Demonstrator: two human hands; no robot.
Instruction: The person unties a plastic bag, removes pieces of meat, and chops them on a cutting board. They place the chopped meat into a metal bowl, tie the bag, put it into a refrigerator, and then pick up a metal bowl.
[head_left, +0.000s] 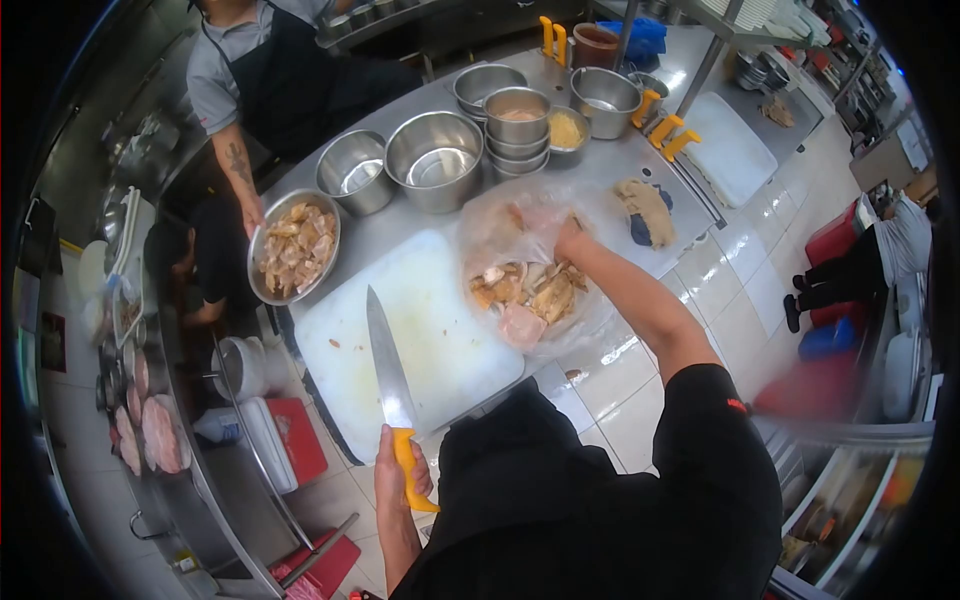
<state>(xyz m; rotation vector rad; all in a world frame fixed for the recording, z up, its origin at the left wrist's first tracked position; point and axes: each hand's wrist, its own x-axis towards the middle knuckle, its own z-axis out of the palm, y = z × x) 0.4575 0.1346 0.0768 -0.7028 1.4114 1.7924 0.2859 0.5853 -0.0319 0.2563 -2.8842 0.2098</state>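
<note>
My left hand [401, 470] is closed round the yellow handle of a chef's knife [388, 360]. Its long blade points away from me over the white cutting board [450, 310], which has a few small scraps on it. Right of the board lies a clear plastic bag [600, 310] with pieces of cooked-looking chicken [550, 297] inside. My right hand [570, 240] is at the upper part of this bag, closed on the plastic, its fingertips partly hidden by the film.
Across the counter a co-worker's hand [252, 215] grips a metal bowl [335, 250] of cut meat. Several steel pots [434, 160] and stacked bowls [517, 150] line the far side. A crumpled brown cloth [645, 210] lies to the right, near yellow-handled tools [680, 142] and another cutting board [735, 150].
</note>
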